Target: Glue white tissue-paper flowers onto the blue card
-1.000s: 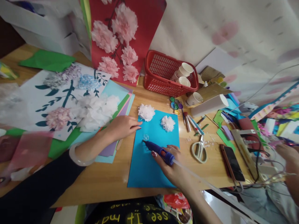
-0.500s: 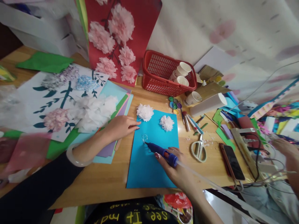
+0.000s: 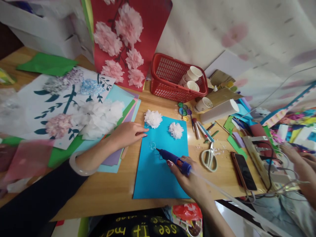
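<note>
My right hand (image 3: 189,174) is wrapped round a blue hot glue gun (image 3: 174,160), with a long clear glue stick (image 3: 222,194) trailing from its back. The gun's tip points left, just beside a ring of clear glue (image 3: 152,145) on the blue paper (image 3: 158,177). At the paper's left edge rests my left hand (image 3: 130,133), fingers stretched out and holding nothing. Two white tissue-paper flowers sit near the paper's top: one (image 3: 153,118) on the left corner, the other (image 3: 176,130) on the right.
Scissors (image 3: 209,159), a phone (image 3: 244,172) and a power strip (image 3: 260,161) lie to the right. A red basket (image 3: 170,89) with paper cups stands behind. White tissue flowers (image 3: 101,118) and coloured paper cover the left. Another person's hand (image 3: 293,158) is at far right.
My right hand has drawn the glue gun slightly right, so its tip is now a little away from the glue ring. My left hand has stayed put.
</note>
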### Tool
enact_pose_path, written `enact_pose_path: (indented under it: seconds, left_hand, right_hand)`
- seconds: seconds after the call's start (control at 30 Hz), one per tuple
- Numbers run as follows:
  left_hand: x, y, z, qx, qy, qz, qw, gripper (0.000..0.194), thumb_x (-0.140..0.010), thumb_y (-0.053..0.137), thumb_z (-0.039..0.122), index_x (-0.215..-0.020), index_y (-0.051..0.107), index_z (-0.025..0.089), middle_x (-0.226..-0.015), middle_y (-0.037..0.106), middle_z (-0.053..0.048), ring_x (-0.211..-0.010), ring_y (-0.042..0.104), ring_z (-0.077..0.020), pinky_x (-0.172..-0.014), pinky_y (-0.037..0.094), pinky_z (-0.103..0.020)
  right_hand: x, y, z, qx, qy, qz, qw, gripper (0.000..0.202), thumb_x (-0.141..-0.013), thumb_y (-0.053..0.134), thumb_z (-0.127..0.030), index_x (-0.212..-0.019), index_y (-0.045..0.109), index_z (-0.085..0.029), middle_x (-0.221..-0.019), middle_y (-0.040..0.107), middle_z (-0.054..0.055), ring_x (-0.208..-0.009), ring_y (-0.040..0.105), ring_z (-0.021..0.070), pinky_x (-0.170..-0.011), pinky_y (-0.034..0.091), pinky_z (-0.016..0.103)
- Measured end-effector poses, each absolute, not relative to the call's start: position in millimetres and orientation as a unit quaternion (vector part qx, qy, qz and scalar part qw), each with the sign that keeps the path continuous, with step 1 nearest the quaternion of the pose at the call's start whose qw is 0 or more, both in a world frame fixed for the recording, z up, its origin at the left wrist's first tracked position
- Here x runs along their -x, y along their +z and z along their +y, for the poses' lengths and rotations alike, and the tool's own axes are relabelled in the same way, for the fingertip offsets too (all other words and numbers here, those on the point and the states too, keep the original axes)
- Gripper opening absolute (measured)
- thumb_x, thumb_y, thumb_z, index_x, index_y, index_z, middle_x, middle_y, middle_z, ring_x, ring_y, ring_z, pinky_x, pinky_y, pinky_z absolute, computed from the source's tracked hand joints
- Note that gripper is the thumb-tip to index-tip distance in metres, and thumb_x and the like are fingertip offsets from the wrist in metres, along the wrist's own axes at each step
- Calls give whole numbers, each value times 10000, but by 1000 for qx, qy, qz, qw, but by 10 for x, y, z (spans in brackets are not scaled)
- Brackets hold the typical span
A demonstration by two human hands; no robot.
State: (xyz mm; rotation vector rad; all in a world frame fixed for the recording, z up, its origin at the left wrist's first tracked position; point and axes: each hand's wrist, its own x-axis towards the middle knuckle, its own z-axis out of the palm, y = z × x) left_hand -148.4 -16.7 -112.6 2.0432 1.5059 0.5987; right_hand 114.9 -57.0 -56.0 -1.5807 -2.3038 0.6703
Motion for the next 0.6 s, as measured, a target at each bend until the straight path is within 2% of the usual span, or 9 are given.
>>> enact_pose_path:
  seconds: [0.1, 0.27, 0.43, 0.6]
  left_hand:
    - [1487, -1143, -167, -755, 227, 556, 263, 294, -932, 577, 300, -1149, 747, 200, -1016, 775, -76, -884, 705, -215, -778, 497, -325]
    - [1494, -1169, -169, -759, 231, 554, 254, 296, -937, 562, 316, -1149, 747, 222, -989, 776, -62, -843, 696, -197, -754, 491, -310]
    - [1496, -1156, -170, -757, 232, 554, 257, 284, -932, 576, 306, -1140, 748, 218, -1001, 774, -63, -856, 697, -198, -768, 488, -306]
    - [1494, -1137, -167, -755, 224, 558, 262, 284, -931, 584, 303, -1152, 743, 221, -1002, 771, -61, -850, 693, -201, -754, 484, -303]
  right_hand:
    - [-1154, -562, -557, 545, 227, -797, 130, 479, -901, 528, -558, -556, 525, -227, -540, 561, 22, -533, 531, 171, -513, 356, 300]
    - [-1147, -586, -553, 542, 206, -801, 153, 513, -917, 525, -515, -496, 446, -233, -484, 494, 1, -463, 470, 147, -496, 338, 302]
    - [-1143, -585, -523, 536, 215, -805, 138, 489, -916, 521, -543, -542, 538, -229, -536, 556, 18, -533, 538, 166, -515, 383, 301]
    - [-1142, -594, -506, 552, 213, -793, 145, 524, -906, 534, -543, -487, 440, -242, -467, 433, -7, -484, 468, 156, -481, 335, 300]
